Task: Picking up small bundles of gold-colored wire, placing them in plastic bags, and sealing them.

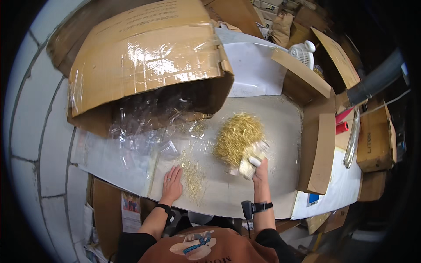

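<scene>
My left hand point(173, 184) lies flat on the grey work surface point(280, 153), fingers stretched out, with nothing in it. Just right of it is a thin scatter of golden shreds point(193, 177). My right hand point(260, 168) is closed around a cream-and-white piece point(251, 161), blurred, whose exact kind I cannot make out. That piece touches or overlaps the lower right edge of a big heap of golden, straw-like shreds point(239, 133). The fingers of my right hand are partly hidden by what they hold.
A large cardboard box point(149, 57) lies on its side at the left, clear plastic pieces point(140, 118) spilling from its mouth. Upright cardboard flaps point(319, 149) wall the right side. Beyond are a white fan point(302, 53), a red tube point(342, 127) and a metal pole point(377, 79).
</scene>
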`<state>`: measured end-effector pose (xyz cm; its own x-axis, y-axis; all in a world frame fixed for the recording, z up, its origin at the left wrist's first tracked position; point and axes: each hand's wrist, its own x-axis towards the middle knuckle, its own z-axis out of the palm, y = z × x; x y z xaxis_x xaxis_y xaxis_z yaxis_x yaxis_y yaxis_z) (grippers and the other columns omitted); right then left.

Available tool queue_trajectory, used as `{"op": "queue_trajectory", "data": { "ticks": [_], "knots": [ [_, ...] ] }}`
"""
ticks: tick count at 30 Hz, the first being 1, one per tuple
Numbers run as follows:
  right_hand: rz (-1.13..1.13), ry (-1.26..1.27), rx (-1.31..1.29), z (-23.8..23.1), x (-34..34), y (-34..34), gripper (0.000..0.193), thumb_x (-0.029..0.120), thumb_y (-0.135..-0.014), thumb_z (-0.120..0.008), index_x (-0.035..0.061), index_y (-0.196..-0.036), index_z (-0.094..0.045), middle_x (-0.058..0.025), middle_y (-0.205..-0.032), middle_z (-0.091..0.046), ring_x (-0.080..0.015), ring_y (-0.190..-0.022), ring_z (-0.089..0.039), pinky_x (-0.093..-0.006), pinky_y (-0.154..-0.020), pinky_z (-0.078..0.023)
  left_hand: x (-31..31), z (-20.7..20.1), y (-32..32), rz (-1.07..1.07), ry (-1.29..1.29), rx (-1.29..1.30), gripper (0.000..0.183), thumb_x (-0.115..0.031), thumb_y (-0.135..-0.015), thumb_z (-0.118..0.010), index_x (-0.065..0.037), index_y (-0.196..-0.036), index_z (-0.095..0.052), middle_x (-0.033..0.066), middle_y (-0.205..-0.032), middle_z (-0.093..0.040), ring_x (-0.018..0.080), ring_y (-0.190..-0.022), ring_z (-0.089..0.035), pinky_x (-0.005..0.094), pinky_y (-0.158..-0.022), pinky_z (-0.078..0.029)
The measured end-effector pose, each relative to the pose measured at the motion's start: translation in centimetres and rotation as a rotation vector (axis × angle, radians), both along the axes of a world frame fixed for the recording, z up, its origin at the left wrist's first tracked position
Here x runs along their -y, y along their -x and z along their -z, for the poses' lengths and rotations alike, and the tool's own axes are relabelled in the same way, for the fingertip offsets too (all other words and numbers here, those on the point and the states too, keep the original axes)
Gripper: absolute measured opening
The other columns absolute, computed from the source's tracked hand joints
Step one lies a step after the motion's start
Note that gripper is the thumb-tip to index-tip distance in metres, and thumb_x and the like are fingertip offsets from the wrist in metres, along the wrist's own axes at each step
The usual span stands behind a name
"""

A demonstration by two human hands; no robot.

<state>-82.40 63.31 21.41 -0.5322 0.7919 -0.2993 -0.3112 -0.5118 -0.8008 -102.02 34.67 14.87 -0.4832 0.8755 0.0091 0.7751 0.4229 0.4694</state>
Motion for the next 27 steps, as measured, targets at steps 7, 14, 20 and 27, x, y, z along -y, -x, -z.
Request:
{"op": "queue_trajectory", "data": {
  "ticks": [7,14,20,27],
  "knots": [
    [0.206,0.246,0.099,4.1,0.3,-4.8,0.032,-0.003,-0.079,-0.058,-0.0008,-0.111,-0.055,-0.0111,-0.093,-0.064,-0.0247,-0.075,-0.065,-0.037,-0.066,-0.057,-0.3,0.4,0.0,-0.012,0.026,-0.016,0.056,-0.003,-0.075,-0.05,-0.004,-0.131,-0.044,0.0092,-0.14,-0.039,0.026,-0.135,-0.029,0.0423,-0.109,-0.025],
    [0.203,0.124,0.296,2.0,1.7,-6.0,0.037,0.003,-0.08,-0.06,0.0022,-0.116,-0.053,-0.008,-0.097,-0.063,-0.0229,-0.079,-0.065,-0.0354,-0.067,-0.058,-0.7,0.7,0.5,0.002,0.03,-0.031,0.058,-0.002,-0.074,-0.05,-0.003,-0.131,-0.044,0.0099,-0.141,-0.038,0.0261,-0.135,-0.028,0.0431,-0.11,-0.023],
    [0.132,0.522,-0.024,6.6,3.3,-7.3,0.044,0.021,-0.079,-0.072,0.006,-0.117,-0.054,-0.0078,-0.101,-0.064,-0.0224,-0.084,-0.065,-0.0374,-0.07,-0.058,-0.8,0.5,-0.3,0.016,0.065,-0.038,0.058,-0.001,-0.074,-0.049,-0.003,-0.132,-0.043,0.0109,-0.141,-0.037,0.0271,-0.135,-0.028,0.043,-0.11,-0.023],
    [0.172,0.414,-0.082,4.7,2.4,-2.4,0.036,0.004,-0.079,-0.066,0.0041,-0.113,-0.055,-0.007,-0.098,-0.064,-0.0205,-0.083,-0.064,-0.034,-0.071,-0.056,-0.5,0.7,-0.3,-0.001,0.074,-0.065,0.059,0.0,-0.073,-0.048,-0.003,-0.131,-0.043,0.011,-0.141,-0.038,0.0277,-0.135,-0.029,0.0425,-0.11,-0.023]
  ]
}}
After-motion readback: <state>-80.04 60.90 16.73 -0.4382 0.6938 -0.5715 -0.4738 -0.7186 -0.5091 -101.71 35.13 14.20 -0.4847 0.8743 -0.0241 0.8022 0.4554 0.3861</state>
